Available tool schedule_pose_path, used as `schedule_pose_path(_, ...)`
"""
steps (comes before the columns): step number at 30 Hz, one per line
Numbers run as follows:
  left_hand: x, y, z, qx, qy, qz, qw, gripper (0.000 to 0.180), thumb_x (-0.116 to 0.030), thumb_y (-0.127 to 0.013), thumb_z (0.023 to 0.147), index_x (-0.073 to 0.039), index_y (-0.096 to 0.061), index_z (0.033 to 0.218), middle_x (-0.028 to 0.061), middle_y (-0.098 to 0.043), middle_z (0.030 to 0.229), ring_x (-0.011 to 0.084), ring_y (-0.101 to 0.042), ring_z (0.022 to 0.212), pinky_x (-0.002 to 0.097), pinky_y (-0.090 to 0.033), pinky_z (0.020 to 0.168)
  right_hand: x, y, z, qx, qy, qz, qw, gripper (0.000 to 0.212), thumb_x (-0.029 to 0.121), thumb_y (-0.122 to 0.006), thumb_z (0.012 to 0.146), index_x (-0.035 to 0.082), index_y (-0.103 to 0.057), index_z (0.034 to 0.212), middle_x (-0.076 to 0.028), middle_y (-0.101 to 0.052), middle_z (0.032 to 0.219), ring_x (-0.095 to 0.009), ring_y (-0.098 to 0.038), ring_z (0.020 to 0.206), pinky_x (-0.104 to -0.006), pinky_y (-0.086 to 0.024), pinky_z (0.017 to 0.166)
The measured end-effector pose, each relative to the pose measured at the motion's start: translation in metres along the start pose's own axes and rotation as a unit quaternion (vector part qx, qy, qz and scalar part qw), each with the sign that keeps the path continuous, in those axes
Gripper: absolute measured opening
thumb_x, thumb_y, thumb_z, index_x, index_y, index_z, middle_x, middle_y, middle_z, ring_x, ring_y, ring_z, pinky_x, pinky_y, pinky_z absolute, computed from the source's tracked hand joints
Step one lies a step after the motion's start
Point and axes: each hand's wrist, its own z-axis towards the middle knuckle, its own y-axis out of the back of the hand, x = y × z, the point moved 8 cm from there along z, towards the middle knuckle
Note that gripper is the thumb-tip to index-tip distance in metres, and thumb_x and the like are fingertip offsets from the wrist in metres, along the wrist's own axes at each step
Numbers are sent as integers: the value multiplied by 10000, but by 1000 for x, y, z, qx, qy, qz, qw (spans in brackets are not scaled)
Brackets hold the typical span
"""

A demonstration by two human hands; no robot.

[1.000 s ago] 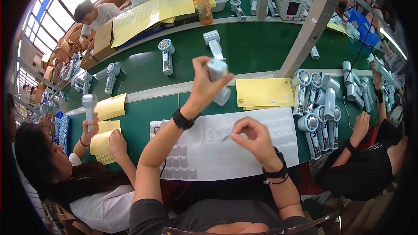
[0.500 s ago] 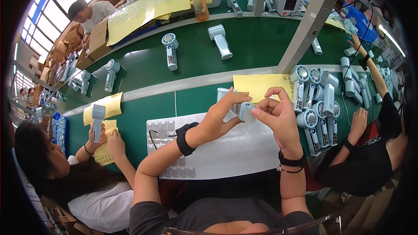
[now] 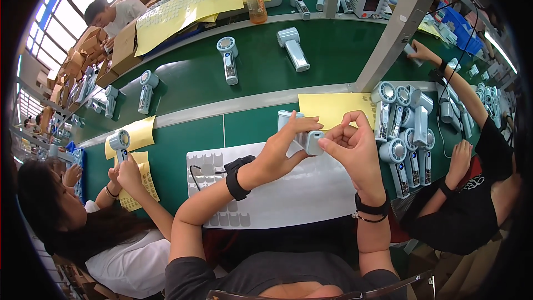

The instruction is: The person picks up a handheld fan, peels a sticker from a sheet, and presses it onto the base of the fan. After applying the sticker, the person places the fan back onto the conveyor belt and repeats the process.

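My left hand (image 3: 280,153) is closed around a light blue handheld fan (image 3: 315,143), whose butt end with a small dark slot points towards me. Part of the fan's head shows beyond my fingers. At that end, the thumb and forefinger of my right hand (image 3: 351,147) are pinched together against the edge. Whatever sits between those fingertips is too small to make out. Beneath both hands lies a white backing sheet (image 3: 277,203), with rows of grey die-cut stickers (image 3: 239,220) along its left side.
Several finished-looking fans (image 3: 397,153) are heaped to my right. Behind my hands lies a yellow sheet (image 3: 336,108). More fans (image 3: 227,58) ride the green belt (image 3: 189,86) beyond a metal rail. Co-workers sit on both sides; a metal post (image 3: 397,30) rises at right.
Fans on the belt have shifted right. The fan in my left hand has tilted slightly, its slot now plainer. The left co-worker's fan has turned, and the right co-worker's arm has reached onto the belt.
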Motion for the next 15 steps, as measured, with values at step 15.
schedule_pose_path(15,2,2,-3,-14,4,-10,1000,633,115,-714,716,-101,-504,1273,67,-598,1261,288,-535,1250,549,-220,1167,-1,-3,0,10,-5,3,1000,406,-36,-728,794,89,-410,1014,-58,-641,842,-95,-610,799,-217,-490,754)
